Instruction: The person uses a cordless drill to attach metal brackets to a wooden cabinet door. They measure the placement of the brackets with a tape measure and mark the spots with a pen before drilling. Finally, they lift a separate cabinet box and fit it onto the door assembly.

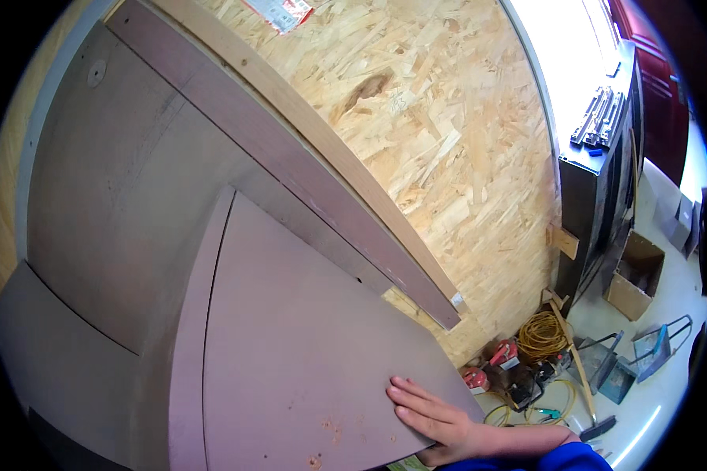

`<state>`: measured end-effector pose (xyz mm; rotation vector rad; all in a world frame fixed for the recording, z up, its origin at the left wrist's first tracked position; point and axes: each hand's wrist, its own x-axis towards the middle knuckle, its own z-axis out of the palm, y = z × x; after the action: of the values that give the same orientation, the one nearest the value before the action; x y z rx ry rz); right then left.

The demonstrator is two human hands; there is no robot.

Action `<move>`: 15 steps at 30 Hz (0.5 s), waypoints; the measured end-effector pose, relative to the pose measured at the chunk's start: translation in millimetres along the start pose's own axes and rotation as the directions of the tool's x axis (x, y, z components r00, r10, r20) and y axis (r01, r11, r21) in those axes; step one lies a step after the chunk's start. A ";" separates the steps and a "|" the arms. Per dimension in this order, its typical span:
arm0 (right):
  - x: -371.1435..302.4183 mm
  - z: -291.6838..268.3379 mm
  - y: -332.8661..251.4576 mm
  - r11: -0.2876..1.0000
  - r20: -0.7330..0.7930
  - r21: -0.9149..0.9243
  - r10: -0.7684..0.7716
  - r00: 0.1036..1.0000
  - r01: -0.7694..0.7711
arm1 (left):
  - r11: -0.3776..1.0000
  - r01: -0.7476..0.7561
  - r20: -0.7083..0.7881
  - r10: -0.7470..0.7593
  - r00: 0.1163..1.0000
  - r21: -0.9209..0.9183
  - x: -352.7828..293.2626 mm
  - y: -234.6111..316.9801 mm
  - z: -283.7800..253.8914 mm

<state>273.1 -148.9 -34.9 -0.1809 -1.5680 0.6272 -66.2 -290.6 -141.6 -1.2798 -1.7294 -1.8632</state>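
My right hand (432,418) comes in from the lower right and lies on a large mauve-brown panel (306,337), close to its right edge. Its fingers are stretched out flat on the surface, with the thumb low by the edge. A dark groove runs along the panel's left side. Small light brown crumbs or marks show near its lower part. Behind it stands a bigger grey-brown board (141,173) with a round pale disc (97,73) at the upper left. My left hand is out of view.
A mauve strip (291,173) and a wooden batten (322,141) slant before a chipboard wall (448,141). At right are a dark cabinet (581,204) topped with metal rails (598,118), a cardboard box (635,275), coiled yellow hose (543,335), red tools (503,353) and a broom (597,428).
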 end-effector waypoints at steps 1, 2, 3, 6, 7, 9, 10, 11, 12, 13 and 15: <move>2.4 -1.0 0.1 0.999 -0.026 -0.039 -0.020 0.999 0.019 | 1.000 0.020 0.069 -0.021 0.997 0.016 4.4 14.1 1.2; 2.3 0.6 -1.4 0.996 -0.040 -0.077 -0.040 0.998 0.037 | 1.000 0.018 0.068 -0.017 0.998 -0.018 3.2 20.4 3.0; -1.2 1.6 -0.3 1.000 -0.014 0.027 -0.006 1.000 0.007 | 0.999 0.015 0.068 -0.011 0.998 -0.052 2.1 25.8 5.1; -2.3 1.6 1.4 0.999 -0.020 0.035 -0.008 1.000 0.008 | 0.989 0.106 0.119 -0.093 0.989 -0.107 0.1 29.3 2.5; -0.5 1.0 0.1 1.000 -0.053 0.021 -0.006 0.999 0.007 | 0.981 0.153 0.147 -0.135 0.980 -0.119 -0.7 29.0 1.6; 4.4 0.8 -2.1 1.000 -0.103 0.002 0.004 0.995 -0.004 | 0.988 0.135 0.077 -0.129 0.989 -0.071 -5.3 31.7 5.4; 2.3 1.3 0.5 1.000 -0.068 0.019 0.016 0.998 -0.014 | 0.991 0.126 0.045 -0.124 0.991 -0.049 -5.7 33.4 9.9; -1.8 1.6 5.2 0.999 -0.029 0.040 0.026 0.999 -0.025 | 0.994 0.077 0.070 -0.071 0.995 -0.083 -4.5 36.8 11.9; -4.9 2.0 7.6 0.998 0.011 0.052 0.034 0.999 -0.035 | 0.992 0.028 0.094 -0.016 0.995 -0.126 0.1 39.7 15.1; -6.2 3.0 7.2 0.998 0.014 0.035 0.046 0.999 -0.047 | 0.985 -0.020 0.115 0.040 0.993 -0.169 4.7 43.6 17.4; -9.8 2.7 5.6 0.997 0.030 -0.004 0.073 0.997 -0.073 | 0.992 0.048 0.142 -0.031 0.989 -0.113 3.8 55.4 19.9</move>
<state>270.1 -149.7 -46.1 -0.2327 -1.5976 0.6871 -20.2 -284.2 -105.3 -1.4634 -1.7493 -1.9652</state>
